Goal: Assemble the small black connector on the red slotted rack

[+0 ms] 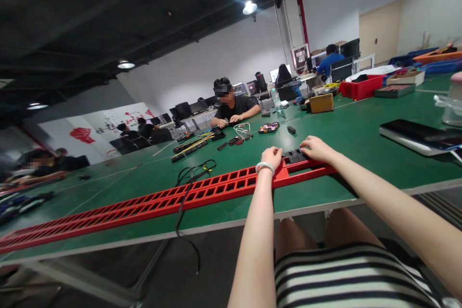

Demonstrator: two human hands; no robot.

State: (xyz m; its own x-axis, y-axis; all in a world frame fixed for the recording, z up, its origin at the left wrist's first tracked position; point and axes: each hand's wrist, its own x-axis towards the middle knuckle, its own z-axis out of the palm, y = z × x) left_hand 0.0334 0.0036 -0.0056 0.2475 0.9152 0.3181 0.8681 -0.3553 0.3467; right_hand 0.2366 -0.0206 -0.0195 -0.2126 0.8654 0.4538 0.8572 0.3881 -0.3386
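A long red slotted rail (pixel 202 191) lies along the near edge of the green table (pixel 346 130). A small black block of parts (pixel 295 156) sits on the rail's right end. My left hand (pixel 272 156), with a white bracelet at the wrist, rests curled on the rail just left of the block. My right hand (pixel 314 148) lies over the block's right side with its fingers bent down on it. I cannot make out whether either hand grips anything.
A black cable (pixel 191 175) crosses the rail and hangs off the table edge. A flat dark device (pixel 418 135) and a clear container (pixel 453 106) lie at right. Power strips and wires (pixel 195 143) sit before a person across the table. Boxes and bins (pixel 361 87) stand far right.
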